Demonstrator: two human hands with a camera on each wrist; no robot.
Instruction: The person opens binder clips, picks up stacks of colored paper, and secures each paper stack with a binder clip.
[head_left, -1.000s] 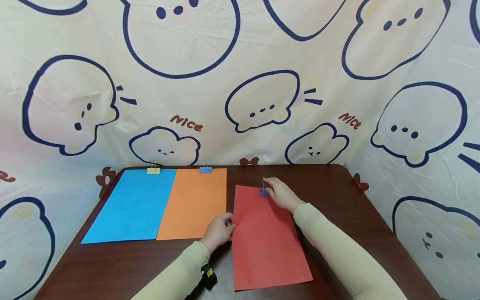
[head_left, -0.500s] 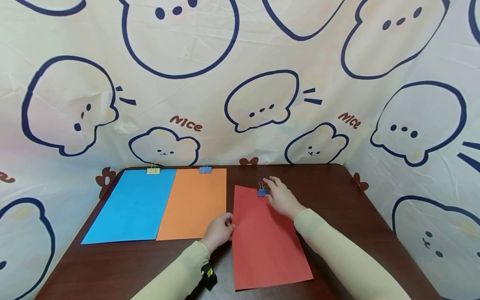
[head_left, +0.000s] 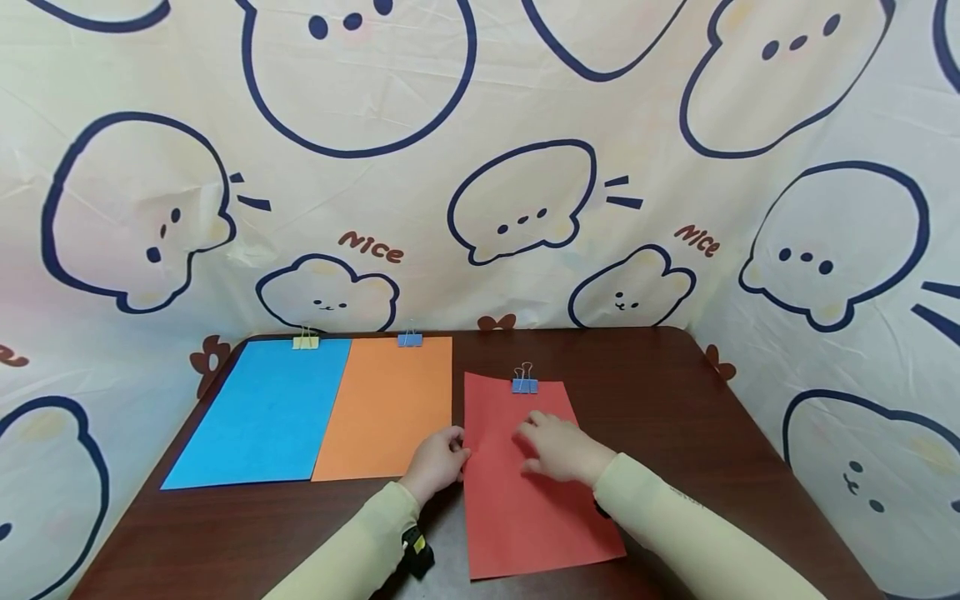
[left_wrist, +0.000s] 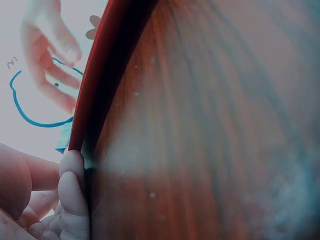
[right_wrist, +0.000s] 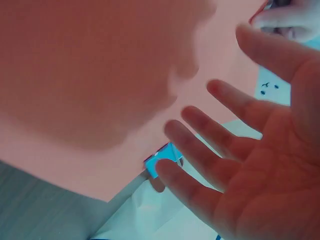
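A stack of red paper [head_left: 536, 517] lies at the middle of the table, its far edge held by a blue binder clip [head_left: 525, 386] with both wire handles up. My left hand [head_left: 437, 460] pinches the stack's left edge between thumb and fingers; in the left wrist view the fingertips [left_wrist: 73, 192] sit at the red edge [left_wrist: 92, 75]. Over the middle of the red paper hovers my right hand [head_left: 562, 450], fingers spread and holding nothing. The right wrist view shows its relaxed fingers above the paper [right_wrist: 100, 75], with the blue clip [right_wrist: 162, 159] beyond them.
To the left lie blue paper [head_left: 258, 417] with a yellow binder clip [head_left: 306, 342] and orange paper [head_left: 390, 408] with a blue binder clip [head_left: 410, 340], side by side. A patterned cloth [head_left: 420, 200] hangs behind the dark wooden table [head_left: 675, 400].
My right hand has let go of the blue clip's handle and moved back toward me over the red paper. The left hand keeps its pinch on the edge.
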